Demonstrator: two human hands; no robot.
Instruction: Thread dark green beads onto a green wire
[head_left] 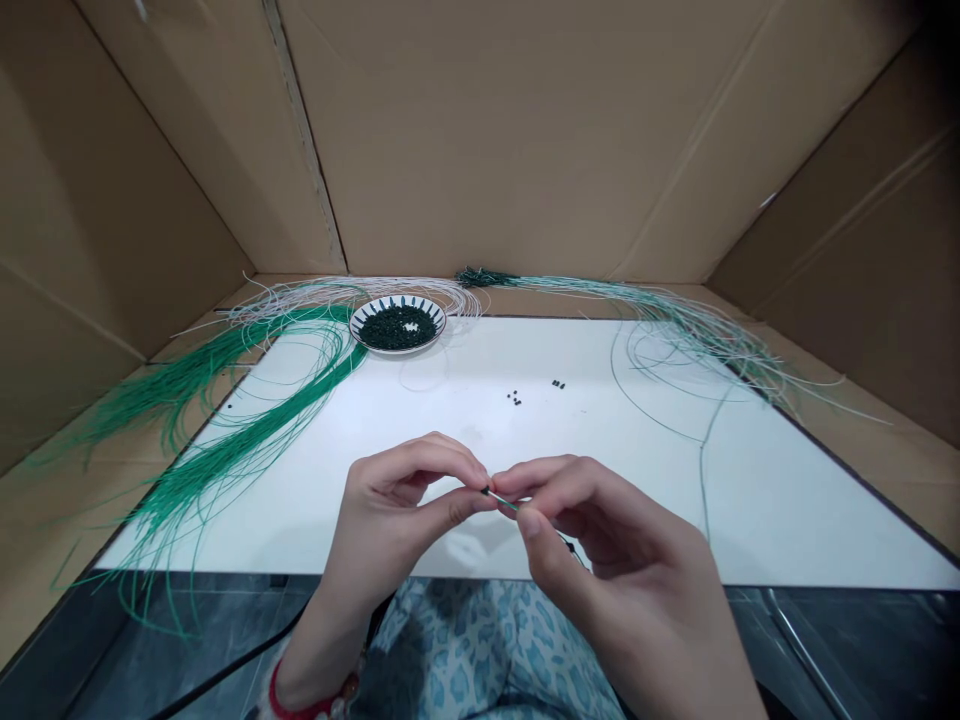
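Enclosure: a tan corrugated cardboard box walls off the scene from 9 o'clock round to 3 o'clock.

Worktop: a flat white rectangular worktop lies inside the box, its near edge at 6 o'clock above a dark tiled floor.

Bundles: a loose sheaf of bright green wires sprawls at 9 o'clock, a sheaf of fine white wires arcs along the far edge at 11 o'clock, and a sheaf of pale green wires curves away at 2 o'clock.

Dish: a round white ceramic dish with a dark petal pattern sits at 11 o'clock, heaped with small dark green beads.

Loose pieces: a few tiny black beads lie near the worktop's centre.

Hands: the left hand and right hand meet at 6 o'clock, raised over the worktop, with a red bracelet on the left wrist.

Work in hand: both hands hold a thin green wire in the air, with a small black bead at its tip.

Fingers: the left fingers and right fingers are closed in tight pinches on the thin green wire, close together.
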